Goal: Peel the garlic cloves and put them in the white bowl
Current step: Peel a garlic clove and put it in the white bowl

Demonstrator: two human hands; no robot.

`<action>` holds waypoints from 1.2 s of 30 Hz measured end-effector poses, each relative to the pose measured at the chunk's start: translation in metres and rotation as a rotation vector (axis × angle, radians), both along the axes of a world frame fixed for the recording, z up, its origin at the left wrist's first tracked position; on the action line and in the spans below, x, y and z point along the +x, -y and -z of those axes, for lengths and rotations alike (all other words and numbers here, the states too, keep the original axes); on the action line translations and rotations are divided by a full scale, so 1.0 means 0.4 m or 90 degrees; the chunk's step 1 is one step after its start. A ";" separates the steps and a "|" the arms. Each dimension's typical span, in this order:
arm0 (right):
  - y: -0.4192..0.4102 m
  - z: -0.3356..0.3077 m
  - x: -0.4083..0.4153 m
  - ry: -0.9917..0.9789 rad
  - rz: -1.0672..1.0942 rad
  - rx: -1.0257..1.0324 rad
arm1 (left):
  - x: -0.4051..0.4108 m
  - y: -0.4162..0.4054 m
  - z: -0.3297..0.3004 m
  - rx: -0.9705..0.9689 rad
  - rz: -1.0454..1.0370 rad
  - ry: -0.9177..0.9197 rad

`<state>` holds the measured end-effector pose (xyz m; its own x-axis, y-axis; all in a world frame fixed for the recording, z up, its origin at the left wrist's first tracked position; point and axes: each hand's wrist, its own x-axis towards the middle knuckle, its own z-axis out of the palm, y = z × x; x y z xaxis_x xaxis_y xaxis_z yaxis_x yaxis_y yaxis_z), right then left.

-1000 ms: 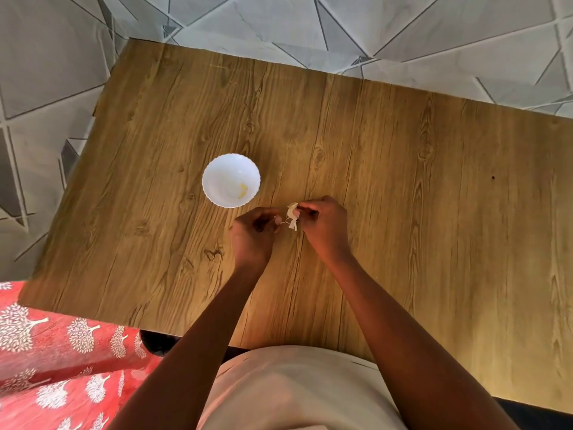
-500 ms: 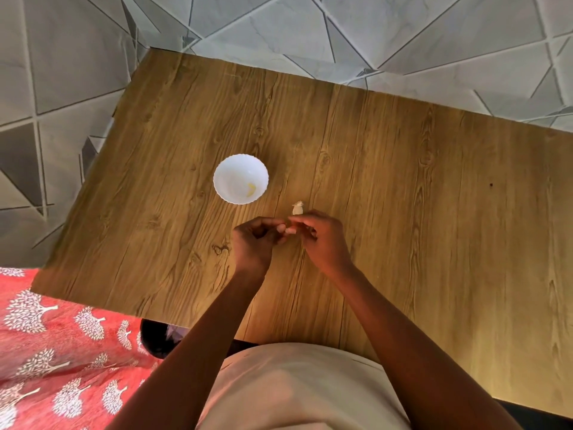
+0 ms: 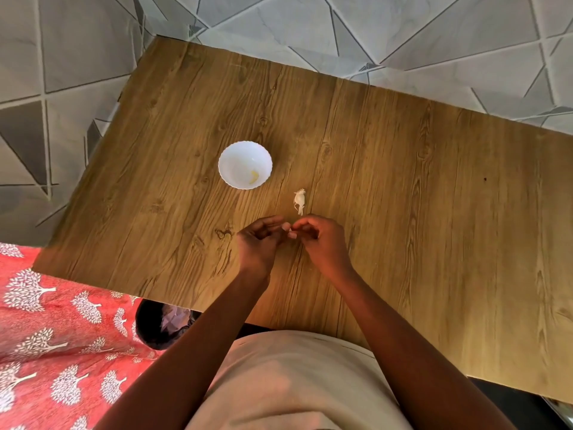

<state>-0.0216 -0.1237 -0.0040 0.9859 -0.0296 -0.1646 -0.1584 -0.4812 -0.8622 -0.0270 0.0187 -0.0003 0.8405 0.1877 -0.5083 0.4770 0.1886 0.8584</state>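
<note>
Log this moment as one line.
left hand + right hand: pinching clove | skin: on table | white bowl: one clove

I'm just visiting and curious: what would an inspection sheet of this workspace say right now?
Surface: wooden table, wood-grain top.
Job's things: white bowl holds one yellowish piece; garlic skin scrap lies on the table beside the bowl.
Clutter: nothing seen.
Grippers: left hand and right hand meet, fingers pinching a small garlic clove, mostly hidden.
Cables: nothing seen.
Surroundings: grey tiled floor; red patterned cloth; dark bin under the table edge.
</note>
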 end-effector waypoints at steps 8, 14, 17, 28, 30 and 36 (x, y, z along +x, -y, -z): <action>-0.011 -0.005 -0.015 0.002 0.010 -0.047 | -0.005 -0.033 0.021 0.149 0.086 0.075; -0.013 -0.001 -0.033 0.057 -0.162 -0.298 | -0.026 -0.074 0.070 0.448 0.216 0.311; -0.026 -0.019 -0.026 0.044 -0.239 -0.418 | -0.029 -0.100 0.086 0.467 0.293 0.382; -0.080 -0.083 0.004 -0.009 -0.420 -0.566 | -0.022 -0.117 0.088 0.458 0.311 0.423; -0.092 -0.093 0.011 -0.019 -0.444 -0.587 | -0.022 -0.121 0.090 0.454 0.312 0.427; -0.116 -0.115 0.029 -0.047 -0.483 -0.625 | -0.026 -0.124 0.094 0.459 0.308 0.403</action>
<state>-0.0100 -0.0774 0.0420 0.7976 0.4016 -0.4501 0.4084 -0.9086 -0.0871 -0.0372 0.0685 -0.0378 0.9776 -0.1537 0.1440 -0.2058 -0.5506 0.8090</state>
